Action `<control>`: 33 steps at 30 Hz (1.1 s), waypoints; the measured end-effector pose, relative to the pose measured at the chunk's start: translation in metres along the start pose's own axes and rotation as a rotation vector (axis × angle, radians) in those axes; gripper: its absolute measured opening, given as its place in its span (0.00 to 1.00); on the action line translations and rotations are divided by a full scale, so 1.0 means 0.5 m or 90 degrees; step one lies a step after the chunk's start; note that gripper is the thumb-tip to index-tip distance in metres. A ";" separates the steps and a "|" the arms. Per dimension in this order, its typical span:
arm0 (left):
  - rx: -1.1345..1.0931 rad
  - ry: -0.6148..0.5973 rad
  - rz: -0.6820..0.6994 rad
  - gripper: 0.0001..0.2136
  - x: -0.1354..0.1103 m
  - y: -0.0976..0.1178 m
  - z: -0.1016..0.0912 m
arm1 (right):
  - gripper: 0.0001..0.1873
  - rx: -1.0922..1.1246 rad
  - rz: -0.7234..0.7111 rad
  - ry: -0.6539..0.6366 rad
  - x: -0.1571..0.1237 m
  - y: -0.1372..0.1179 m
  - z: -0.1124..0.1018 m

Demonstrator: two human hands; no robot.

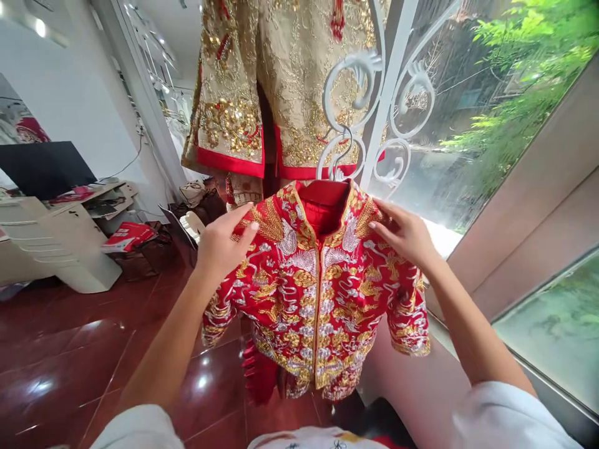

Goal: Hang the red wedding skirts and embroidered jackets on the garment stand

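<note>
A red jacket (346, 299) with dense gold and silver embroidery hangs in front of me, its front closed by a line down the middle. My left hand (221, 242) grips one shoulder of it, thumb on the front and fingers over the top. At the opposite shoulder, my right hand (408, 236) holds the cloth in the same way. Inside the collar sits a red hanger (327, 191), whose metal hook (345, 149) hangs on white scrolled ironwork (331, 93). The short sleeves hang free on both sides.
Behind the jacket hangs a gold embroidered garment (299, 87) with red hems. Window frames (528, 206) rise on the right. To the left stand a white desk (75, 243) with a black monitor (47, 168), and a red box (128, 237). The floor (140, 337) is glossy red tile.
</note>
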State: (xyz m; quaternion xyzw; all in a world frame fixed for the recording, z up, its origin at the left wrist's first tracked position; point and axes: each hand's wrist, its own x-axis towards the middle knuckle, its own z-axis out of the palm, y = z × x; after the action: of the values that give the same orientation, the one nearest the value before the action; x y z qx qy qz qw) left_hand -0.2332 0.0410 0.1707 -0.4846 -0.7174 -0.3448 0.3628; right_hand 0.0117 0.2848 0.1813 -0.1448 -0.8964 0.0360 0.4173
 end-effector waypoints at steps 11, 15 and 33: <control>0.271 -0.135 -0.072 0.34 0.136 0.070 -0.054 | 0.26 0.030 0.144 0.159 0.050 0.003 -0.041; 0.270 -0.102 -0.009 0.35 0.138 0.107 -0.089 | 0.23 -0.009 0.179 0.247 -0.002 -0.021 -0.100; 0.101 -0.652 -0.118 0.27 -0.377 0.063 0.157 | 0.20 -0.094 0.510 -0.222 -0.524 -0.040 0.181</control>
State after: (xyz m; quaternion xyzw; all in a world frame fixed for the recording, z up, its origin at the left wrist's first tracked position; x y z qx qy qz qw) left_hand -0.1676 0.0328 -0.0249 -0.4962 -0.8668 -0.0389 -0.0306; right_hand 0.0983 0.1951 -0.0669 -0.5021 -0.8266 0.1547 0.2017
